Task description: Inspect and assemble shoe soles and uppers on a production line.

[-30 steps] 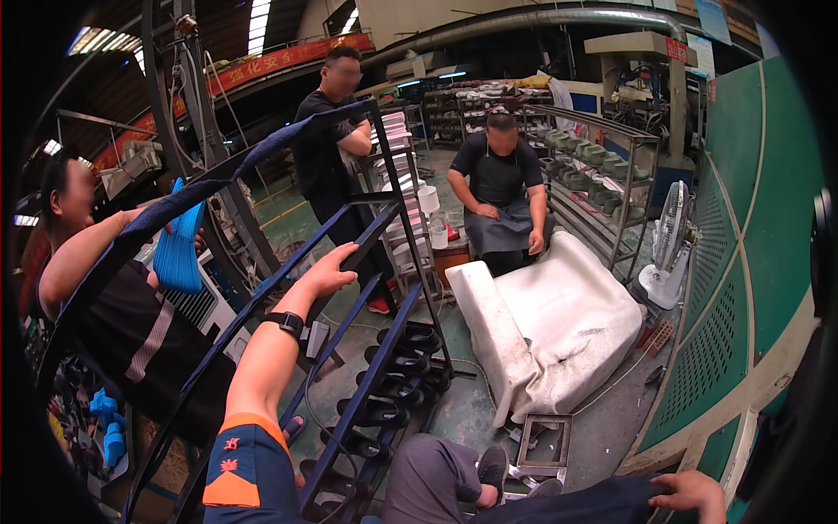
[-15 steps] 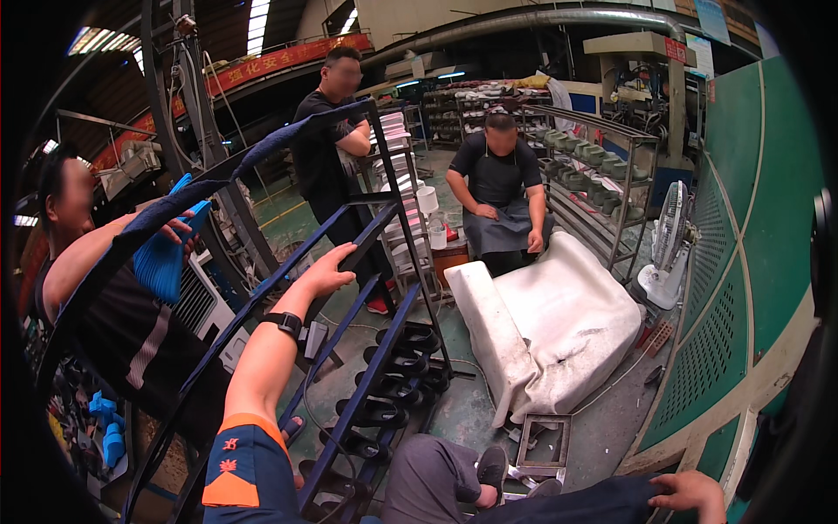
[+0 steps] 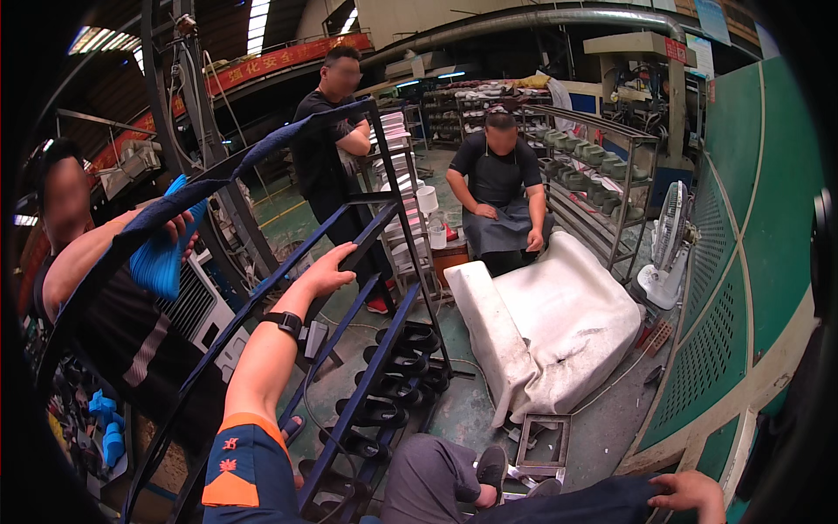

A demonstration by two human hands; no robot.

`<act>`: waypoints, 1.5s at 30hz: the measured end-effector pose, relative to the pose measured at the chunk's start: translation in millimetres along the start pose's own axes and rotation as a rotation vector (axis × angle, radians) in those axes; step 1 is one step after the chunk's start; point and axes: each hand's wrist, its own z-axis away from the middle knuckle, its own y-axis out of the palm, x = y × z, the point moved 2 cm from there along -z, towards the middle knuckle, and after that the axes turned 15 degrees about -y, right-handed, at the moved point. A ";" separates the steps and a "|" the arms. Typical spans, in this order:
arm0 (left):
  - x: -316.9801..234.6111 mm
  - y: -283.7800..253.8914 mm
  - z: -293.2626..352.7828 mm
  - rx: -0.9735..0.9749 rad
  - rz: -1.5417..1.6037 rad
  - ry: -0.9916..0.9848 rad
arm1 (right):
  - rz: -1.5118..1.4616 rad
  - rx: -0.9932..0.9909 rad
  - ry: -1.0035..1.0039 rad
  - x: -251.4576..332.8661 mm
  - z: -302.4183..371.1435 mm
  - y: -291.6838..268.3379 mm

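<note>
My left hand (image 3: pixel 326 272) reaches out over the dark blue metal rack (image 3: pixel 384 229). Its fingers are stretched out and lie against an upper rail, with a dark watch (image 3: pixel 285 323) on the wrist. Several black shoes (image 3: pixel 384 413) stand in pairs on the rack's lower bars. At the lower right, my right hand (image 3: pixel 690 494) rests on dark navy cloth (image 3: pixel 585 505), fingers loosely apart and holding nothing. A leg in grey trousers (image 3: pixel 429 476) shows at the bottom.
A person (image 3: pixel 83 288) at the left holds blue slabs (image 3: pixel 166 258). Another person stands behind the rack; an aproned one sits behind a white-covered bulky object (image 3: pixel 559 323). At the right are a fan (image 3: pixel 668 244), green panels (image 3: pixel 724 288) and a shoe-last rack (image 3: pixel 602 166).
The person at the left has turned the head and shifted the blue slabs slightly. Both my hands stay where they were.
</note>
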 end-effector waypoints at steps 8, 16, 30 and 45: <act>1.0 -0.3 -0.8 0.003 0.001 -0.001 | -0.004 0.013 0.003 0.4 -0.8 -1.3; 1.1 -0.3 -0.7 0.009 0.009 -0.001 | -0.015 0.013 -0.002 -0.4 -1.4 -1.3; -1.1 0.1 0.2 0.019 0.019 -0.013 | -0.021 0.014 0.011 0.0 -0.2 -0.9; -4.9 0.0 3.0 0.003 0.002 -0.009 | -0.019 -0.004 -0.020 -3.6 -0.9 1.1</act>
